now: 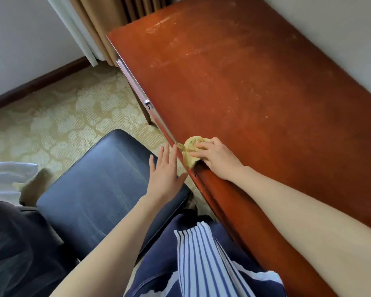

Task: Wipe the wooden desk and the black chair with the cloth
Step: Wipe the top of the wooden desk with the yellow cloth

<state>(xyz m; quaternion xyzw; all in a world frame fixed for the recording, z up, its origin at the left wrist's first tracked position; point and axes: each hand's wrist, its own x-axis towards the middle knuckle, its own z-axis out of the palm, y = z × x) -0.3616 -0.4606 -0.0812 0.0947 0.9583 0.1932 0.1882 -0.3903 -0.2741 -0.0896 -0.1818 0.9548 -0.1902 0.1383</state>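
A reddish-brown wooden desk (244,86) runs from the near right to the far middle, its top scuffed with pale streaks. A bunched yellow cloth (191,146) lies at the desk's near left edge, and my right hand (216,157) holds it with fingers curled over it. A black padded chair seat (99,181) stands just left of the desk. My left hand (165,170) hovers over the seat's right edge with fingers straight and spread, holding nothing.
A drawer front with a metal handle (147,103) runs along the desk's left side. Patterned beige carpet (58,116) covers the floor. Tan and white curtains (99,24) hang at the back. White bedding (7,176) and a dark object sit at the left.
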